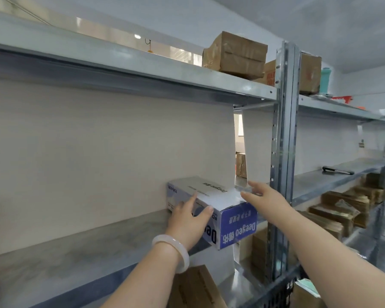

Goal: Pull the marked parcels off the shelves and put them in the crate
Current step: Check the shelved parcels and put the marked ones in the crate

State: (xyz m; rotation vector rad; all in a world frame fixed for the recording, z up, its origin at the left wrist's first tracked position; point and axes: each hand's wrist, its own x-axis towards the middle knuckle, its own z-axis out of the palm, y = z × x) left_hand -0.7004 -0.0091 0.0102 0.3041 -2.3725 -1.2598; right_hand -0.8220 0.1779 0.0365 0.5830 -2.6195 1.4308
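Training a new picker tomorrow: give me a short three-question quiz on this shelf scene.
1. True or false: the blue-and-white cardboard box sits wholly on the grey metal shelf.
2. Which wrist wears the pale bangle? A left, B right.
3. Fill in: the brown taped carton sits on the ___ shelf.
Key: 1 false, it overhangs the front edge; 2 A; 3 top.
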